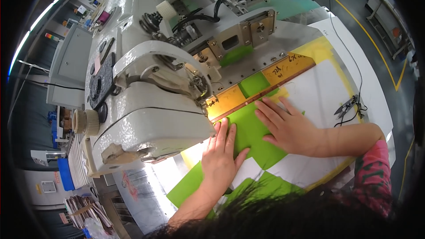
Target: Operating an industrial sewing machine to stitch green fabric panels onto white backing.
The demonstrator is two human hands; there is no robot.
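A bright green sheet piece (248, 135), fabric or leather by its look, lies flat on the white work surface with its far edge at a yellow template strip (287, 71). My left hand (219, 161) rests with fingers stretched forward on the near left part of this piece, close beside the sewing machine head (155, 126). My right hand (290, 126) lies flat, fingers spread, over its right side. More green shows through a cut-out in the strip. Nearer to me lie other green pieces (188, 186), partly hidden by my left forearm and dark hair.
Thread snips (346, 107) with a black cord lie on the white surface at right. A metal clamp frame (241, 40) with black cables stands behind the strip. At far left are a grey cabinet (68, 68) and a stack of papers (86, 214).
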